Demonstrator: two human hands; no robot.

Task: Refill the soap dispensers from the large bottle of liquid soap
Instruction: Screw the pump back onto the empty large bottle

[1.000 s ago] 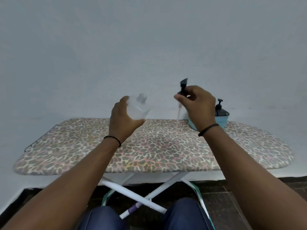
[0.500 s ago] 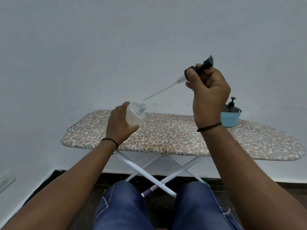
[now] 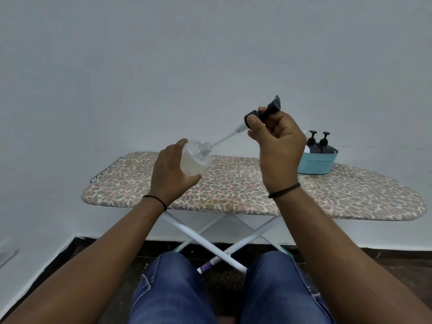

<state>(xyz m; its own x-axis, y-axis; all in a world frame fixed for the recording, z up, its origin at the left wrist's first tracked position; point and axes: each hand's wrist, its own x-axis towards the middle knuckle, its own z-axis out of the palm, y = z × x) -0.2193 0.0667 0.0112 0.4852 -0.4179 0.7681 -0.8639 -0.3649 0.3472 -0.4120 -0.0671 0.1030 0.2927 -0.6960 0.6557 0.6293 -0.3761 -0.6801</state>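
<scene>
Over ironing board [image 3: 233,190]: dispenser [image 3: 195,160] in left hand [image 3: 170,176].

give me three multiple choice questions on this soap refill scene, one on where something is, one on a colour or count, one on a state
1. Where does the basket stand?
A. on the floor
B. on the ironing board, at the person's right
C. on the person's lap

2. How many black pump tops show in the basket?
A. two
B. four
C. none

3. What state is the clear bottle in?
A. capped and standing on the board
B. lying in the basket
C. open-necked, tilted in the left hand, with the pump tube tip at its mouth

Answers: 1 B, the blue basket rests on the patterned board cover. 2 A, two black pumps rise above its rim. 3 C, the right hand holds the pump head off the neck.
</scene>
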